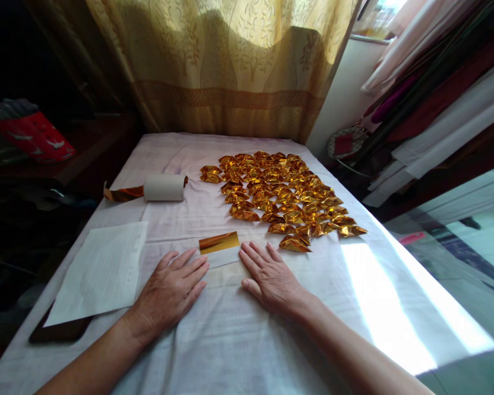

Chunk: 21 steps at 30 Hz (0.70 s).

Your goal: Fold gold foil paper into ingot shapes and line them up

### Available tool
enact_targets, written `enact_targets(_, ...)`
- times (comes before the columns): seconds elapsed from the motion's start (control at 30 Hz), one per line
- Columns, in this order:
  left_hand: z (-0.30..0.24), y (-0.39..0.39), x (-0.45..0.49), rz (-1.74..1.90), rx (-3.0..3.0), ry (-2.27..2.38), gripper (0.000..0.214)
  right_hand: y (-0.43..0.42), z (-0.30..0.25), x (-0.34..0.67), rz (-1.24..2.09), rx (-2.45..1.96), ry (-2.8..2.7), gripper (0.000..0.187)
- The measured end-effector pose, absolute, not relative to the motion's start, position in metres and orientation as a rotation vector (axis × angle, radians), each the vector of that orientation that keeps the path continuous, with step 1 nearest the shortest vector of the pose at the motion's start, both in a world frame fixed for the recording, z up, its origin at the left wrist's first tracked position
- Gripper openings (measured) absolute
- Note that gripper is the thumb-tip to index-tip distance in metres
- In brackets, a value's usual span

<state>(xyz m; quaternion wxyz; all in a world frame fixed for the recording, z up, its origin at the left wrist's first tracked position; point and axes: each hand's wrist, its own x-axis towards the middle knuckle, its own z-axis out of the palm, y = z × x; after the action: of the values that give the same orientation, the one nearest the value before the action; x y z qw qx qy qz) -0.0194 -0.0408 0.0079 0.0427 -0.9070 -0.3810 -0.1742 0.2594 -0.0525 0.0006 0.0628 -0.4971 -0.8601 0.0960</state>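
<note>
My left hand lies flat and open on the white cloth, fingers stretched toward a small sheet of gold foil paper. My right hand also rests flat and open, its fingertips at the sheet's right end. The sheet is half folded, gold side up at the far half, white at the near half. Neither hand holds anything. Beyond them lie several folded gold foil ingots laid out in rows.
A roll of gold foil with a loose strip lies at the back left. A white paper sheet sits on a dark board at the left edge. A curtain hangs behind the table. Rolled fabrics lean at the right.
</note>
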Motion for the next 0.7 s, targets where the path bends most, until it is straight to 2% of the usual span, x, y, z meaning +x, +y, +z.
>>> enact_targets(0.2, 0.014, -0.027, 0.001, -0.672, -2.763, -1.263, 0.02, -0.035, 0.007, 0.244, 0.276, -1.541, -2.276, 0.034)
enact_targets(0.27, 0.014, -0.023, 0.006, -0.703, -2.736, -1.366, 0.013, -0.028, 0.009, 0.24, 0.285, -1.579, -2.186, 0.034)
enact_targets(0.43, 0.005, -0.023, 0.006, -0.754, -2.67, -1.531, 0.025, -0.023, 0.002, 0.236, 0.315, -1.534, -2.106, 0.033)
enact_targets(0.7, 0.002, -0.025, 0.0, -0.808, -2.778, -1.454, 0.004, -0.027, -0.007, 0.241, 0.329, -1.413, -2.064, 0.026)
